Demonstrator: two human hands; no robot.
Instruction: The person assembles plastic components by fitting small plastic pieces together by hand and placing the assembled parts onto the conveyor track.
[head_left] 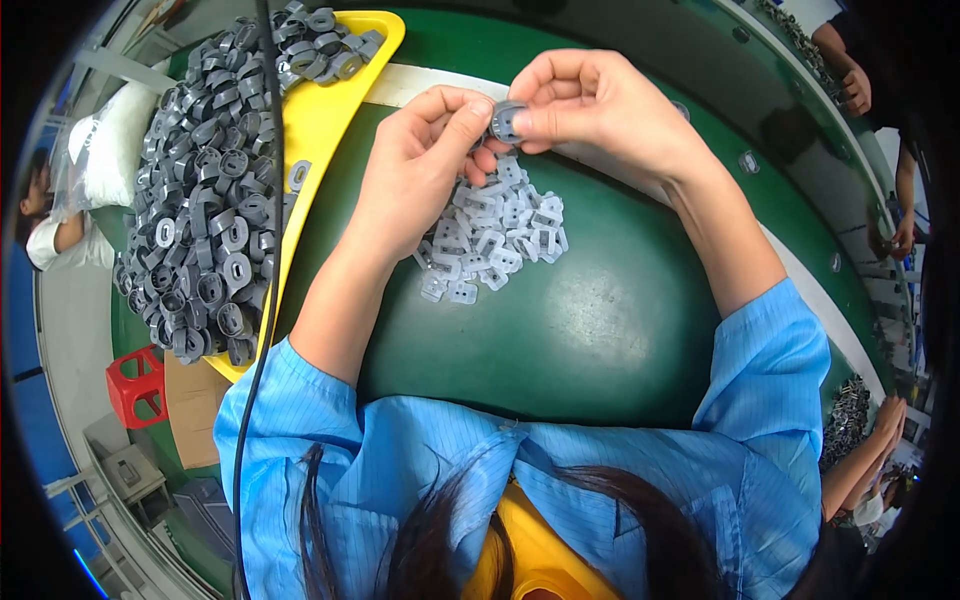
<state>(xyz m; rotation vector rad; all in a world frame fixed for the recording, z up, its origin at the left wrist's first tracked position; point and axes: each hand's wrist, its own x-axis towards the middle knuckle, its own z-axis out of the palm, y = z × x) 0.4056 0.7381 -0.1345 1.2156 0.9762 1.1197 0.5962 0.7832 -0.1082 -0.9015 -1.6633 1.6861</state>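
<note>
Between my two hands is a small grey oval plastic housing (506,122), raised above the green table. My left hand (432,150) pinches its left side with thumb and fingers. On its other side, my right hand (585,110) grips it, the thumb pressed on its face. Whether a second small part sits inside the housing I cannot tell. Just below my hands, a heap of pale translucent plastic pieces (490,240) with small holes lies on the table.
At my left a yellow tray (335,130) holds a large pile of grey oval housings (205,190). A black cable (272,200) hangs down in front of it. A pale strip (800,275) crosses the table beyond my hands. A red stool (138,385) stands lower left. Other people's hands (888,420) show at the right.
</note>
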